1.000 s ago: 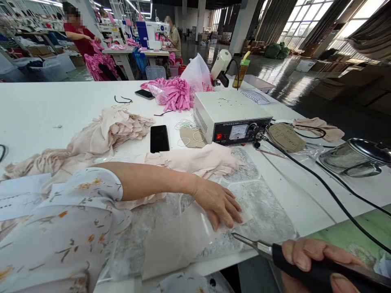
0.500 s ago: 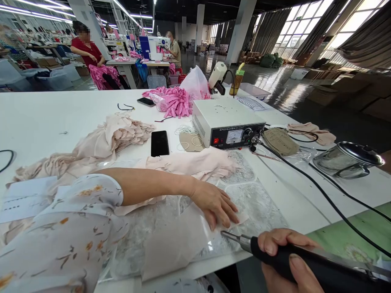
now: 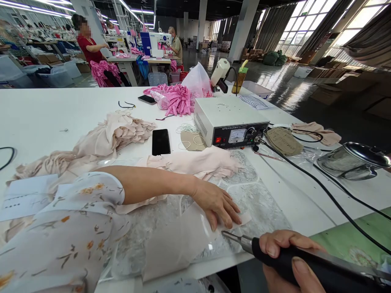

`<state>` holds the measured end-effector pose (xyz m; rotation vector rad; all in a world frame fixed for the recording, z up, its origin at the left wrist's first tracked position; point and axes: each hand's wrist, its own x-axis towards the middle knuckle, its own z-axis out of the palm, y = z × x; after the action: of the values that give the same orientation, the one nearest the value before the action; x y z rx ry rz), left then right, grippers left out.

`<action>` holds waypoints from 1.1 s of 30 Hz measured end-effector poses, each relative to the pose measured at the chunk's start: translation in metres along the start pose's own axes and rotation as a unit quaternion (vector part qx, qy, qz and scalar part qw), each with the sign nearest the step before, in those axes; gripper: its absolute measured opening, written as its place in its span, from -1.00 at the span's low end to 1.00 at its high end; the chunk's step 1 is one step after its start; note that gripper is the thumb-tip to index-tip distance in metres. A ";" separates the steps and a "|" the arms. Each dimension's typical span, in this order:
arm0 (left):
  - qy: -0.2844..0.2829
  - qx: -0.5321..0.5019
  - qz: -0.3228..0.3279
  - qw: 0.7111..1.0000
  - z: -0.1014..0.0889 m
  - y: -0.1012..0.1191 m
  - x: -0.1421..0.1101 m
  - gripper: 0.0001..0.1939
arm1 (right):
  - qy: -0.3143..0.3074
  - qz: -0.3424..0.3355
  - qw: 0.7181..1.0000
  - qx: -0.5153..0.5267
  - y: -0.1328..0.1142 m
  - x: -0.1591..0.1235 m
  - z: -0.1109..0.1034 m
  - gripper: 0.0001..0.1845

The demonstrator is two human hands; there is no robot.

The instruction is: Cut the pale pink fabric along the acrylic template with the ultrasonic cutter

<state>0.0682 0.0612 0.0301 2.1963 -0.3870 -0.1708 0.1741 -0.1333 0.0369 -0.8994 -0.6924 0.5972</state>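
Observation:
My left hand point(image 3: 218, 203) lies palm down, fingers stretched, on a piece of pale beige fabric point(image 3: 175, 240). Under the fabric is a clear plastic mat point(image 3: 259, 203) with a grey pattern. In my right hand point(image 3: 290, 256) is a black-handled ultrasonic tool point(image 3: 271, 250) with a metal tip, my fingers wrapped round the handle. Its tip points left and is at the fabric's edge, just below my left fingertips; whether it touches cannot be made out. Beyond my left forearm lies a stack of pale pink fabric pieces point(image 3: 195, 160).
A white generator box point(image 3: 232, 118) with a dial stands behind the mat, its black cable point(image 3: 305, 173) running right. Nearby are a phone point(image 3: 161, 142), a heap of beige fabric point(image 3: 106, 134), pink straps point(image 3: 177, 99) and a steel-lidded pitcher point(image 3: 345, 162). Two people are at work in the background.
My hands, the fabric and the tool keep nearly the same places relative to each other. The view has shifted slightly. The person in red in the background has stretched an arm out to the right.

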 end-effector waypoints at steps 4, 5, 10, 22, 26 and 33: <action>0.018 -0.034 -0.014 0.999 -0.001 0.003 0.000 -0.82 | -0.002 -0.004 1.000 0.001 0.000 0.000 0.000 -0.92; 0.017 -0.037 -0.011 0.999 -0.001 0.004 0.001 -0.81 | -0.004 -0.002 1.000 0.001 0.000 0.000 -0.001 -0.92; 0.015 -0.026 -0.013 0.999 0.000 0.001 0.001 -0.82 | -0.017 -0.013 1.000 -0.021 0.001 -0.001 -0.003 -0.93; -0.015 0.095 0.000 0.995 0.002 0.001 -0.002 -0.81 | 0.038 0.011 0.999 0.011 -0.007 0.004 -0.016 -0.87; -0.005 0.160 0.001 0.987 -0.003 0.009 -0.009 -0.74 | 0.092 0.004 0.995 0.023 -0.011 0.014 -0.024 -0.87; 0.119 0.284 -0.123 0.943 0.044 0.053 -0.039 -0.78 | 0.066 -0.036 0.997 -0.021 0.012 0.024 -0.022 -0.88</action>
<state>0.0091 0.0108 0.0452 2.7954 -0.0169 0.0869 0.2042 -0.1208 0.0233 -0.9398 -0.6176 0.4569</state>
